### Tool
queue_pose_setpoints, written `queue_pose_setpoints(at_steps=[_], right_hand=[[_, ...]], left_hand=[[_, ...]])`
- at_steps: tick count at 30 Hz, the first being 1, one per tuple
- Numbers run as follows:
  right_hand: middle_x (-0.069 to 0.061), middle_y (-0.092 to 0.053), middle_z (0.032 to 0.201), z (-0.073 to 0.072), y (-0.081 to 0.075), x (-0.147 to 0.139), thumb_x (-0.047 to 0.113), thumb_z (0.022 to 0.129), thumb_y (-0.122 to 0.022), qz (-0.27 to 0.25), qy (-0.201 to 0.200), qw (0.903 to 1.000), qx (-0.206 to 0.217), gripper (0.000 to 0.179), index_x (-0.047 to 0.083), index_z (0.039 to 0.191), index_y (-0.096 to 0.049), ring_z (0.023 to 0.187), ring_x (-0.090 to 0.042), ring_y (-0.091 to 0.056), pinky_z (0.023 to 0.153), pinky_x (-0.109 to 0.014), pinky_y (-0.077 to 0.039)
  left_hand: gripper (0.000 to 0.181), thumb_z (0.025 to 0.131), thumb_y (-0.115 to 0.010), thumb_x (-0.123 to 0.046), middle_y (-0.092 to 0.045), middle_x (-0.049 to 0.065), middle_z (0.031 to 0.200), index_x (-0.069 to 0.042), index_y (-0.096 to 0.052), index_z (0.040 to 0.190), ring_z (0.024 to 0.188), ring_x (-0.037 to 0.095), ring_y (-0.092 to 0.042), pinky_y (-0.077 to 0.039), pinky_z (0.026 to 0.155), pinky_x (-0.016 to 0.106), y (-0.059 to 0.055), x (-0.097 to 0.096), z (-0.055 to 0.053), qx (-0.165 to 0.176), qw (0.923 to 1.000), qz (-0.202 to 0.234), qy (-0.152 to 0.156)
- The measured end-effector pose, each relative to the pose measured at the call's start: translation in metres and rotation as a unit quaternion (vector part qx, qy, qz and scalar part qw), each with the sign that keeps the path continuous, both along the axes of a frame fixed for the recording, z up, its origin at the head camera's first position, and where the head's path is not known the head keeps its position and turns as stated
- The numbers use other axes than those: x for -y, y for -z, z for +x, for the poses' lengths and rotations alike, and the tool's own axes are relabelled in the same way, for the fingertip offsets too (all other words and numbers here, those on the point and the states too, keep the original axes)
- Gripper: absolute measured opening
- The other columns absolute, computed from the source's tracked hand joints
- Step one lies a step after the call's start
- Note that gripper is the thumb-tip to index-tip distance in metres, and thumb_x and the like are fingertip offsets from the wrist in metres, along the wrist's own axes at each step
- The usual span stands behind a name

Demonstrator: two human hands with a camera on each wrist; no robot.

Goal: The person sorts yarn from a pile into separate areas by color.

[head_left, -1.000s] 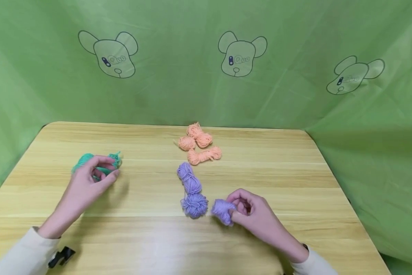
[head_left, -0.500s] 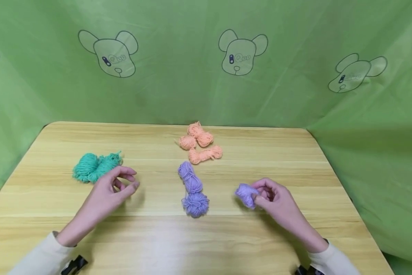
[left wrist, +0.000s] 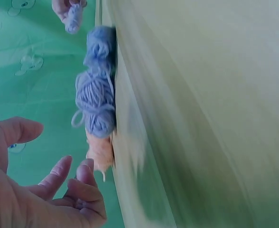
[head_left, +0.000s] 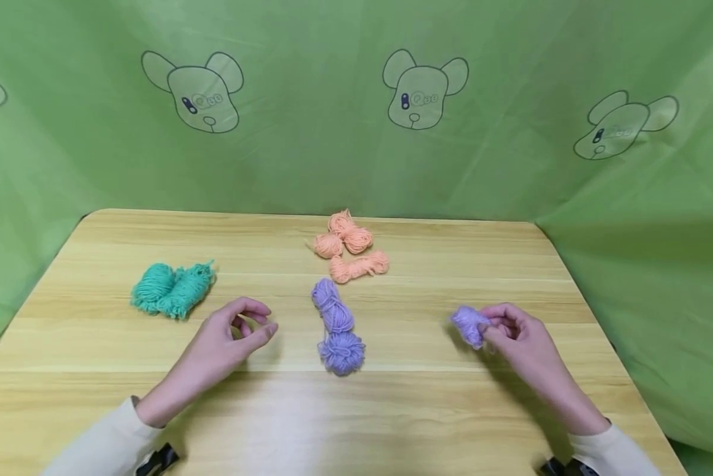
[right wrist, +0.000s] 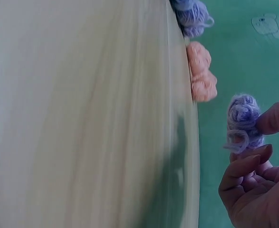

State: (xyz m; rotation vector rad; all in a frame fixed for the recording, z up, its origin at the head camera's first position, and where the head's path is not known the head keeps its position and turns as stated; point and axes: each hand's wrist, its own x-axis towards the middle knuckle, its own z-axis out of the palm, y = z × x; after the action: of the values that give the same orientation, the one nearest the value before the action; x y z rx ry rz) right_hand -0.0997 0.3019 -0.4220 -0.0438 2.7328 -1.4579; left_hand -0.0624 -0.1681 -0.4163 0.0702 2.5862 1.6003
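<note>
R hand [right wrist: 267,199] pinches purple yarn [right wrist: 244,114], peach yarn [right wrist: 202,76] on tbl [right wrist: 82,118], 2nd purple bundle [right wrist: 192,18] nearby, green cloth [right wrist: 234,52] bkgd

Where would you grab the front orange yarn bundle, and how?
Probably by the narrower middle of the front orange yarn bundle, coming from above on the right: both ends bulge, while other orange yarn sits close behind and purple yarn near its left end.

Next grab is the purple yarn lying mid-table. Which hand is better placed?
Likely the left hand: it holds nothing and is nearer the mid-table purple yarn. The right hand is farther off and pinches another purple bundle.
</note>
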Motion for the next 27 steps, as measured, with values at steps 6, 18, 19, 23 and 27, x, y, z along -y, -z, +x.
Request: queue_pose_setpoints(at_steps=[6, 18, 19, 23, 27], right_hand=[[-0.009, -0.068, 0.102, -0.003, 0.003, -0.016, 0.009, 0.106, -0.068, 0.01, 0.012, 0.9997, 0.016, 0.033, -0.01, 0.133, -0.062, 0.08, -0.015, -0.063, 0.063, -0.026, -0.055], [-0.005, -0.068, 0.102, -0.012, 0.009, -0.042, 0.013, 0.107, -0.068, 0.031, 0.031, 0.9986, 0.029, 0.038, -0.012, 0.134, -0.06, 0.082, -0.013, -0.063, 0.066, -0.025, -0.055], [-0.004, -0.068, 0.101, -0.013, 0.009, -0.044, 0.014, 0.107, -0.068, 0.037, 0.032, 0.9984, 0.028, 0.038, -0.012, 0.134, -0.061, 0.082, -0.013, -0.063, 0.066, -0.025, -0.055], [-0.003, -0.068, 0.098, -0.019, 0.009, -0.052, 0.014, 0.108, -0.067, 0.045, 0.033, 0.998, 0.03, 0.038, -0.013, 0.134, -0.06, 0.079, -0.013, -0.062, 0.065, -0.026, -0.054], [-0.003, -0.068, 0.098, -0.024, 0.013, -0.06, 0.016, 0.108, -0.066, 0.06, 0.029, 0.9969, 0.043, 0.039, -0.012, 0.135, -0.06, 0.08, -0.013, -0.062, 0.066, -0.027, -0.053]], left_hand=[[0.04, 0.099, -0.082, -0.025, -0.07, 0.006, 0.111, -0.002, -0.068, 0.128, 0.087, 0.021, -0.06, -0.05, 0.067, 0.03, 0.002, -0.015, 0.001, 0.02, 0.9997, 0.01, 0.009], [0.046, 0.094, -0.086, -0.023, -0.066, 0.006, 0.097, -0.001, -0.067, 0.129, 0.075, 0.02, -0.058, -0.048, 0.061, 0.028, 0.015, -0.042, 0.002, 0.053, 0.9977, 0.038, 0.019], [0.047, 0.093, -0.086, -0.024, -0.065, 0.007, 0.093, -0.001, -0.066, 0.13, 0.075, 0.02, -0.057, -0.047, 0.06, 0.029, 0.015, -0.043, 0.003, 0.057, 0.9975, 0.039, 0.015], [0.05, 0.092, -0.088, -0.025, -0.058, 0.007, 0.081, -0.002, -0.066, 0.131, 0.07, 0.02, -0.054, -0.045, 0.058, 0.029, 0.017, -0.05, 0.007, 0.074, 0.9961, 0.047, 0.007], [0.045, 0.091, -0.088, -0.025, -0.062, 0.006, 0.087, -0.003, -0.069, 0.125, 0.07, 0.019, -0.054, -0.045, 0.058, 0.028, 0.019, -0.058, 0.008, 0.072, 0.9962, 0.047, 0.012]])
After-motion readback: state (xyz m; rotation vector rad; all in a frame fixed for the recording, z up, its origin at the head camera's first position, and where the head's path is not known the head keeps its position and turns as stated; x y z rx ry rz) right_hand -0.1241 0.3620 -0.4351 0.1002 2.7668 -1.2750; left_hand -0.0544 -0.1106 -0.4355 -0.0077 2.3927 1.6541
